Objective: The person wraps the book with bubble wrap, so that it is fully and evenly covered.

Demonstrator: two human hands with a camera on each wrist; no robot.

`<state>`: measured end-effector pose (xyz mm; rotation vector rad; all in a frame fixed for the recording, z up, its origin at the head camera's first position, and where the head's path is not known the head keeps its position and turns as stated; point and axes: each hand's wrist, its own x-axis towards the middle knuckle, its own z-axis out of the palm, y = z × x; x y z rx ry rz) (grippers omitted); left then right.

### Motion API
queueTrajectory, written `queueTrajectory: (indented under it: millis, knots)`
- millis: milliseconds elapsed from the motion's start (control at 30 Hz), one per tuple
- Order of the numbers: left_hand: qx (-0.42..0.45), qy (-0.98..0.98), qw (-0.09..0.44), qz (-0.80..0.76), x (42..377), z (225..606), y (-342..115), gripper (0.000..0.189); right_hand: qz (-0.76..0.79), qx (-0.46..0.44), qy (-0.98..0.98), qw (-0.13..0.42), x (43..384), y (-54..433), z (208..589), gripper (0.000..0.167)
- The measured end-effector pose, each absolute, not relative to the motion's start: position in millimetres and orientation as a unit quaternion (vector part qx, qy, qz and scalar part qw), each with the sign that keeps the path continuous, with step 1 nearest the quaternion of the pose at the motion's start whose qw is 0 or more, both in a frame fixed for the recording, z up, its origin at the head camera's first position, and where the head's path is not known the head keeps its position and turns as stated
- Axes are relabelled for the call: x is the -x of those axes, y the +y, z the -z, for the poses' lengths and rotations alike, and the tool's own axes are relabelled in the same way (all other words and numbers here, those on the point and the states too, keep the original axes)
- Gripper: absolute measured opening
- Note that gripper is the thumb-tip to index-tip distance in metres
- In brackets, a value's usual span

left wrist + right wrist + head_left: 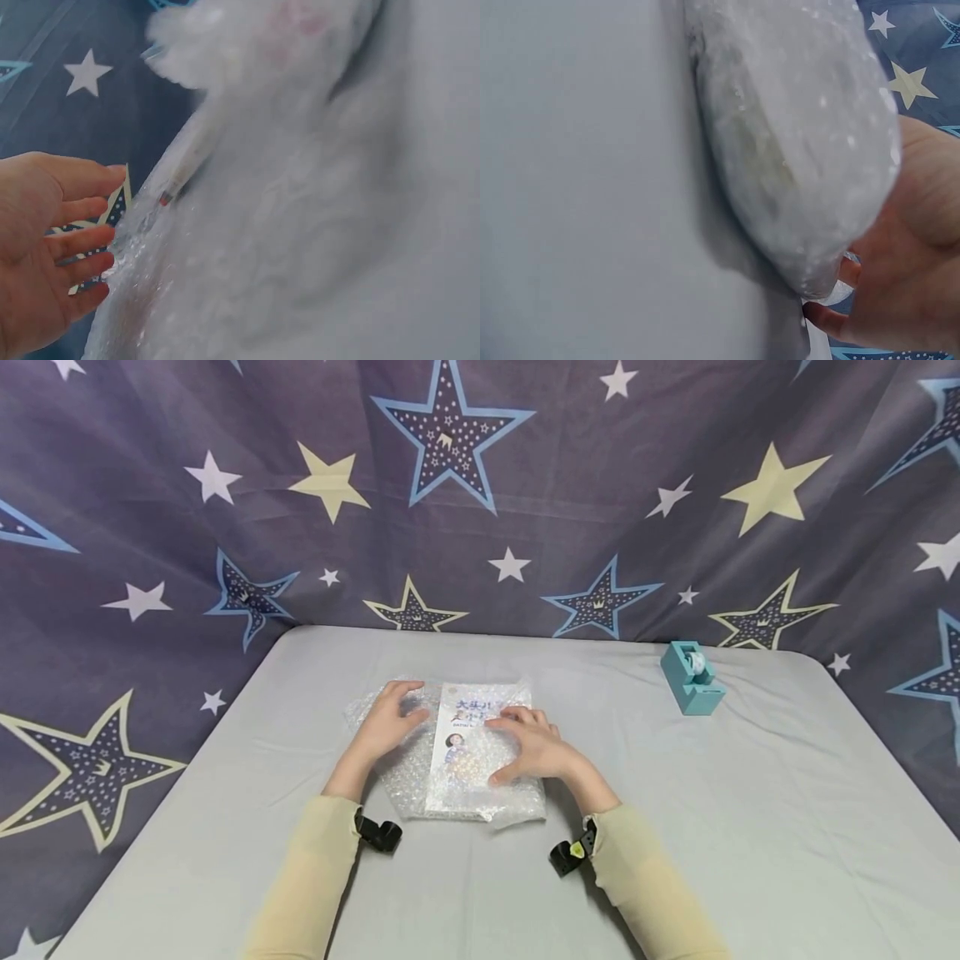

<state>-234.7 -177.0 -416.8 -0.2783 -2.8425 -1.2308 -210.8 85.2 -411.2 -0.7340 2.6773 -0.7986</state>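
Note:
A book point(459, 789) with a white cover, blue title characters and a cartoon child lies near the middle of the table. Clear bubble wrap point(408, 772) spreads out from under its left side and covers its right part. My left hand point(386, 722) hovers at the wrap's upper left, fingers and thumb apart. In the left wrist view its fingers stand beside the wrap's edge, gripping nothing. Over the book's right half is my right hand point(536, 745), fingers and thumb spread on the wrap. The right wrist view shows the wrapped corner point(810, 150) partly hiding that hand.
A teal tape dispenser point(692, 681) with a roll of clear tape stands at the table's back right. Pale cloth covers the table point(750, 827). A dark curtain point(585, 460) with stars hangs behind and at both sides.

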Motion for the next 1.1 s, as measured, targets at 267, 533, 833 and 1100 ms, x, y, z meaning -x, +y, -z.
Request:
queueTrajectory:
  millis: [267, 533, 833, 1100]
  knots:
    - [0.025, -0.934, 0.054, 0.352, 235.2, 417.7, -195.0, 0.053, 0.280, 0.249, 0.919, 0.122, 210.2, 85.6, 411.3, 0.085]
    - [-0.053, -0.933, 0.048, 0.353, 230.5, 418.1, -220.5, 0.056, 0.285, 0.253, 0.917, 0.118, 209.0, 85.6, 411.7, 0.085]
    - [-0.068, -0.922, -0.002, 0.382, 226.7, 415.2, -243.4, 0.056, 0.277, 0.250, 0.919, 0.124, 208.1, 85.5, 412.0, 0.085]
    - [-0.039, -0.890, -0.031, 0.454, 225.9, 410.5, -244.0, 0.053, 0.282, 0.249, 0.919, 0.121, 208.5, 85.9, 411.6, 0.086]
